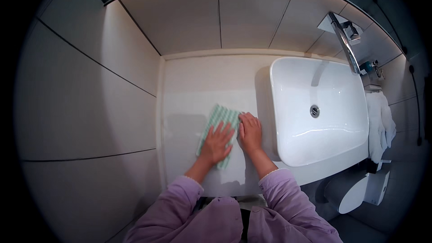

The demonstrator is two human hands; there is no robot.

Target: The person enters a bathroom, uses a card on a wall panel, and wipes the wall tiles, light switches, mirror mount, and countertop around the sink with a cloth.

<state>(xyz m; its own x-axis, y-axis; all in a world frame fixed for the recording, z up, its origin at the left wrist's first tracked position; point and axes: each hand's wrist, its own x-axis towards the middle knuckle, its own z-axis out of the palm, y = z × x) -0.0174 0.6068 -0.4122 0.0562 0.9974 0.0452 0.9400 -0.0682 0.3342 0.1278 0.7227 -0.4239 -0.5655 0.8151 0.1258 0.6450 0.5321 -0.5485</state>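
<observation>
A green-and-white patterned cleaning cloth (221, 116) lies spread on the white countertop (192, 81), slightly blurred. My left hand (216, 143) rests flat on top of it, fingers apart, hiding the cloth's middle. At the cloth's upper right corner is my right hand (250, 130), palm down with its fingers close together. Its fingertips touch the corner, but whether they pinch it cannot be seen. Right of both hands sits a white rectangular washbasin (324, 135) with a round metal drain (314, 111).
A chrome wall-mounted faucet (346, 45) reaches over the basin. Tiled walls (189, 13) border the counter at the back and left. Beyond the basin are small bottles (368, 67) and a white towel (379, 125). A toilet (354, 192) stands lower right.
</observation>
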